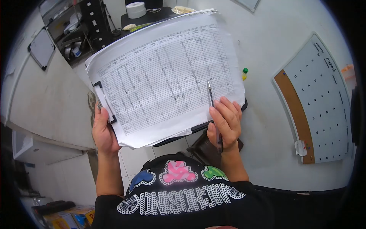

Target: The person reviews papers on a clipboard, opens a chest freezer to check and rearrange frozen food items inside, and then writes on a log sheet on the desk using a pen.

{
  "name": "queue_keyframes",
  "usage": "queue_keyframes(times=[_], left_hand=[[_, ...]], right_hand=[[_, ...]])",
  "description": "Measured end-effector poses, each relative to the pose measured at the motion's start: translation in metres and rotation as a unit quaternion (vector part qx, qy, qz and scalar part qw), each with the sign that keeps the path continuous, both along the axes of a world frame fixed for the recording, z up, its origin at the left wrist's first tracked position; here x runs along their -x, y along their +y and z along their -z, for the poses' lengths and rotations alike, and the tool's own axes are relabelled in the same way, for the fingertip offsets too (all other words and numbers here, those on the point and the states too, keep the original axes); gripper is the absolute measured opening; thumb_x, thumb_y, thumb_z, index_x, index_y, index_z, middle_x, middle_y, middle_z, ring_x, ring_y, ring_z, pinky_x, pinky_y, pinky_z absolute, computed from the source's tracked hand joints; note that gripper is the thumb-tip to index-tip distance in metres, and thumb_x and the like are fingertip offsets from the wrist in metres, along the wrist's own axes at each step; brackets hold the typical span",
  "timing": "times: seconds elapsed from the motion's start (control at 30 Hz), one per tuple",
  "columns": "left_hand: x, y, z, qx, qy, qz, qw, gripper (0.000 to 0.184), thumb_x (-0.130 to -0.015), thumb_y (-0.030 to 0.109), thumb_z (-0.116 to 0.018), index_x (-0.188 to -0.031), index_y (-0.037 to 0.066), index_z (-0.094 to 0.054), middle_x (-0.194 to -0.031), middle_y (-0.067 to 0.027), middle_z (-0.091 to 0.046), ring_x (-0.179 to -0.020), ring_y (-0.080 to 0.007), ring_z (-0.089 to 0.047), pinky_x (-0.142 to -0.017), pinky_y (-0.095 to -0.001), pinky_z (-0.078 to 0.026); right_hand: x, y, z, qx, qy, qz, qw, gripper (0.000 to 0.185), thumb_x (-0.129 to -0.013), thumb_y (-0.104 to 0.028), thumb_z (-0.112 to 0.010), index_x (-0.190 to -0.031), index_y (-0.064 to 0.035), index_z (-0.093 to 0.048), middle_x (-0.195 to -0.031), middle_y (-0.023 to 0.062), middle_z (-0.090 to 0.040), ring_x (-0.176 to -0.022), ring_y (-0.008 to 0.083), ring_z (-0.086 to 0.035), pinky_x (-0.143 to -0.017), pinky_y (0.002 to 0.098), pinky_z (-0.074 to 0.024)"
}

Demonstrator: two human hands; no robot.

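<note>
In the head view, a black clipboard (178,134) carries a stack of printed table sheets (167,78) filled with rows and faint writing. My left hand (103,131) grips the clipboard's left edge, thumb on top beside the metal-and-black clip (104,101). A clear ballpoint pen (212,95) is held between the fingers of my right hand (225,124). Its tip points up over the right part of the sheets, and I cannot tell whether it touches the paper. My right hand lies over the lower right corner of the stack.
A whiteboard calendar (320,99) hangs on the right wall. Behind the clipboard stand a dark table (154,15) with a white roll (136,10) and black drawers (93,19). A green-capped bottle (244,74) shows at right, and a brown seat (206,148) below.
</note>
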State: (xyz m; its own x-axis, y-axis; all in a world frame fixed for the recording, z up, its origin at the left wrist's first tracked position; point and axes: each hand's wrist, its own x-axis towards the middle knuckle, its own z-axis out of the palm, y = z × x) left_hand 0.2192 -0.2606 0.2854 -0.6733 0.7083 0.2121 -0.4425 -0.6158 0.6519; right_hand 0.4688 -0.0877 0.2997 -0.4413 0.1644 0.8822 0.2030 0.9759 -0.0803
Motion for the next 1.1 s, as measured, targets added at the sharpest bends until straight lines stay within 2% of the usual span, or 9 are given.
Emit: queue_keyframes(times=[0.4, 0.7, 1.1], left_hand=[[0.006, -0.001, 0.004, -0.006, 0.002, 0.006, 1.0, 0.038, -0.096, 0.016, -0.041, -0.13, 0.001, -0.034, -0.124, -0.0135, -0.051, -0.11, -0.0223, -0.054, -0.095, -0.0356, -0.043], [0.012, 0.0, 0.005, -0.004, 0.008, 0.017, 1.0, 0.04, -0.096, 0.016, -0.041, -0.132, 0.0, -0.032, -0.126, -0.0145, -0.05, -0.112, -0.0234, -0.053, -0.096, -0.0357, -0.043], [0.014, -0.002, 0.005, 0.021, 0.016, 0.003, 1.0, 0.04, -0.096, 0.017, -0.041, -0.13, -0.001, -0.034, -0.125, -0.015, -0.05, -0.112, -0.0239, -0.052, -0.096, -0.0365, -0.042]], right_hand=[[-0.007, 0.012, -0.003, -0.008, 0.03, 0.018, 0.999, 0.027, -0.079, -0.017, -0.056, -0.099, -0.0033, -0.067, -0.104, 0.0131, -0.063, -0.103, 0.029, -0.058, -0.101, 0.0408, -0.0312], [-0.015, 0.02, -0.004, -0.014, 0.034, 0.048, 0.998, 0.028, -0.079, -0.017, -0.056, -0.1, -0.0019, -0.066, -0.104, 0.014, -0.063, -0.103, 0.0295, -0.058, -0.103, 0.0415, -0.0279], [-0.013, 0.022, 0.0, -0.009, 0.032, 0.047, 0.998, 0.028, -0.079, -0.016, -0.056, -0.1, -0.0016, -0.066, -0.104, 0.0141, -0.063, -0.105, 0.03, -0.057, -0.102, 0.0421, -0.0304]])
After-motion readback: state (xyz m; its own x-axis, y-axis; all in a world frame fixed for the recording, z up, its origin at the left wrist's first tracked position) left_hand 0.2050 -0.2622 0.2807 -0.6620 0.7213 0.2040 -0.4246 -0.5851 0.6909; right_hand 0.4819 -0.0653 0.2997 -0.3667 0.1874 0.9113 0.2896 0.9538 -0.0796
